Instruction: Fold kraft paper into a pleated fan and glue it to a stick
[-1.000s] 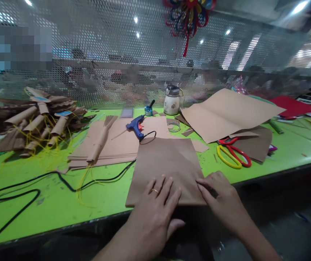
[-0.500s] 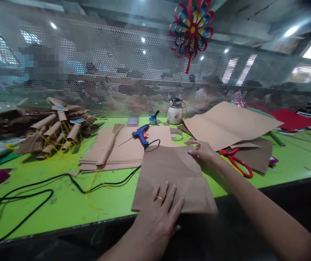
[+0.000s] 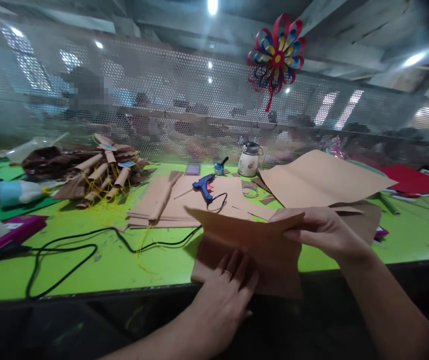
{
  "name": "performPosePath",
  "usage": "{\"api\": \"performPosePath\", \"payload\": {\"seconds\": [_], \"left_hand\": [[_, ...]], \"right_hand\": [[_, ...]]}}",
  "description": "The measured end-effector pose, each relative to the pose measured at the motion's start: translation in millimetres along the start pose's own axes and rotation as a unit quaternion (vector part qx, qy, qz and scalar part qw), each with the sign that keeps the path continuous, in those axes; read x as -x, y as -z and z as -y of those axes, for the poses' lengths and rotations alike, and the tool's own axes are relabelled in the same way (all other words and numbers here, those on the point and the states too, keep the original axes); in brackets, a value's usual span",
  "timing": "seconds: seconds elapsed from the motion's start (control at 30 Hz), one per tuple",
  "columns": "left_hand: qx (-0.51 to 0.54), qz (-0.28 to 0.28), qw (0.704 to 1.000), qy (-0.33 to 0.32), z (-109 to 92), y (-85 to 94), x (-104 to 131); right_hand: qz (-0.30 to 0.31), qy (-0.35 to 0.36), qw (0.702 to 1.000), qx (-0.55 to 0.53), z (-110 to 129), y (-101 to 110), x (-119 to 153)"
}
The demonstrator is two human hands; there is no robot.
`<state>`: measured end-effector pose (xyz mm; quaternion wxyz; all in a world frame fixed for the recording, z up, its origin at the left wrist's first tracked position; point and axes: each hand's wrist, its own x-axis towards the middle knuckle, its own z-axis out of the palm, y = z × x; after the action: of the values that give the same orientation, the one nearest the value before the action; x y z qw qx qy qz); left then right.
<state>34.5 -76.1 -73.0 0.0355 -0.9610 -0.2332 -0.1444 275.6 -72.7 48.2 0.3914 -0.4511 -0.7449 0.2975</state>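
Note:
A sheet of brown kraft paper (image 3: 252, 240) lies at the table's front edge, its far side lifted and bent up toward me. My right hand (image 3: 315, 227) pinches the raised edge near its right corner, thumb against fingers. On the lower part of the paper my left hand (image 3: 229, 285) lies flat, fingers spread and a ring on one of them. Behind the sheet, a blue glue gun (image 3: 203, 187) rests on a stack of light brown paper (image 3: 184, 202). A rolled paper tube (image 3: 164, 197) with yellow string lies on the same stack.
A heap of tied paper rolls (image 3: 103, 172) sits at the left. The black cord (image 3: 135, 247) crosses the green table (image 3: 124, 270). Farther back stand a blue jar (image 3: 219, 169) and a white bottle (image 3: 249, 162). A large paper sheet (image 3: 323, 180) lies at the right.
My right hand has raised the far edge of the brown paper and bent it toward me; the sheet lay flat before. My left hand stays on the lower part. The view has shifted slightly.

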Motion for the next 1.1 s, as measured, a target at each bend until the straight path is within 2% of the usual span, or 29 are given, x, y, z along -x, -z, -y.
{"api": "performPosePath", "payload": {"seconds": [0.1, 0.2, 0.33, 0.5, 0.63, 0.8, 0.93, 1.1], "left_hand": [[0.009, -0.001, 1.000, 0.012, -1.5, 5.6, 1.5], [0.020, -0.007, 1.000, 0.023, 2.1, 13.6, -2.0], [0.027, 0.005, 0.998, 0.050, 16.7, 20.0, -20.2], [0.030, 0.051, 0.995, 0.084, 34.9, 17.6, -44.5], [0.038, 0.057, 0.994, 0.086, 37.6, 16.6, -48.8], [0.062, 0.085, 0.991, 0.088, 39.1, 19.2, -46.9], [0.077, 0.090, 0.991, 0.070, 40.9, 22.2, -44.7], [0.096, 0.082, 0.991, 0.045, 41.6, 23.5, -42.7]], "right_hand": [[-0.042, -0.002, 0.997, -0.065, -0.8, -5.4, -4.2], [-0.101, -0.006, 0.980, -0.170, -15.6, -12.6, -25.6], [-0.183, 0.000, 0.949, -0.258, -49.4, -15.3, -72.0], [-0.253, -0.077, 0.915, -0.305, -101.0, -13.4, -112.1], [-0.267, -0.107, 0.904, -0.315, -129.8, -14.3, -119.2], [-0.284, -0.152, 0.889, -0.326, -148.4, -16.6, -122.9], [-0.296, -0.193, 0.879, -0.319, -151.8, -15.0, -120.0], [-0.280, -0.223, 0.884, -0.301, -148.1, -12.0, -108.6]]}}
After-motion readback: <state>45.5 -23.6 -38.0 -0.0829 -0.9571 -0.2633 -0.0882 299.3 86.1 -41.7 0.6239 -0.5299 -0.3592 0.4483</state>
